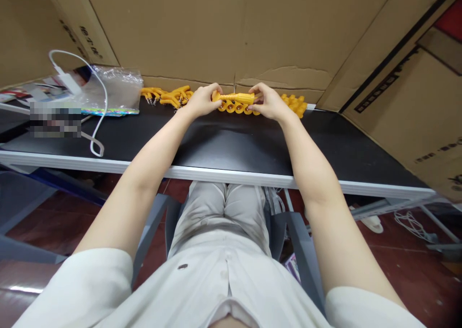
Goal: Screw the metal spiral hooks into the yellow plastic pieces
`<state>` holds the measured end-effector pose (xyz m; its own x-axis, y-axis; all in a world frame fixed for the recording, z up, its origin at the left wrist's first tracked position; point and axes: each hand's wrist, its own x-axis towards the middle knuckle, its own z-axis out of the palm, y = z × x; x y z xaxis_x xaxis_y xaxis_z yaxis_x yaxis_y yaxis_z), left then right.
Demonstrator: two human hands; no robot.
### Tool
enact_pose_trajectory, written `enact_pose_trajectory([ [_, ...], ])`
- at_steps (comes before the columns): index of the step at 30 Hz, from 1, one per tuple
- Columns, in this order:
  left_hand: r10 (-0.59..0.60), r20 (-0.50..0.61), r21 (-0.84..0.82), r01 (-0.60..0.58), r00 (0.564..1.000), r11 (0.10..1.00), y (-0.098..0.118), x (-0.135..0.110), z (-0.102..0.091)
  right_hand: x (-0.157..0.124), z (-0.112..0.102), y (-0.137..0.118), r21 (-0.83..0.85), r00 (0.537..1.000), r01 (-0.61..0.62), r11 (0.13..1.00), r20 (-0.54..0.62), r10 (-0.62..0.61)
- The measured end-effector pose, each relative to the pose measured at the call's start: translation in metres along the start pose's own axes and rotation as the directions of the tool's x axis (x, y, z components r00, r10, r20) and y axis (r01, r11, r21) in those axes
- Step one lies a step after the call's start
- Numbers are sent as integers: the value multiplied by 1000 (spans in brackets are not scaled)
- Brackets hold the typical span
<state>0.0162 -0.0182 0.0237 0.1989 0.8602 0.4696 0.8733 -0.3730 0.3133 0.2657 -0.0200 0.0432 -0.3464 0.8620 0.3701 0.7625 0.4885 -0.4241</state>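
Observation:
A yellow plastic piece (236,97), long and ribbed, is held level between both hands above the black table top (231,143). My left hand (202,99) pinches its left end and my right hand (269,102) pinches its right end. Right under it lies a row of yellow ring-shaped parts (236,108). A heap of curved yellow parts (168,96) lies to the left of my left hand. More yellow parts (296,103) sit to the right of my right hand.
Cardboard sheets (216,30) wall the table at the back and right. At the back left lie a clear plastic bag (115,90), a white charger with cable (97,102) and some papers. The table's white front edge (231,175) runs above my lap.

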Motion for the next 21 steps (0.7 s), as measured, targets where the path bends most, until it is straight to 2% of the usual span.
enact_pose_trajectory([
  [4, -22, -14, 17, 22, 1000, 1000, 10, 12, -7, 0, -15, -1, 145, 998, -61, 988, -6, 63],
  [9, -31, -19, 8, 32, 999, 999, 13, 19, 1, 9, -19, 3, 331, 984, -172, 928, 106, 145],
  [13, -60, -13, -16, 60, 998, 998, 4, 14, 19, 11, -8, 3, 340, 967, -254, 906, 93, 236],
  [17, -54, -43, -82, 50, 998, 995, -10, 12, 37, 6, 8, 3, 378, 941, -338, 862, 130, 312],
  [21, -31, -115, -179, 10, 993, 984, -18, 15, 46, 8, 22, 11, 454, 952, -306, 837, 113, 286],
])
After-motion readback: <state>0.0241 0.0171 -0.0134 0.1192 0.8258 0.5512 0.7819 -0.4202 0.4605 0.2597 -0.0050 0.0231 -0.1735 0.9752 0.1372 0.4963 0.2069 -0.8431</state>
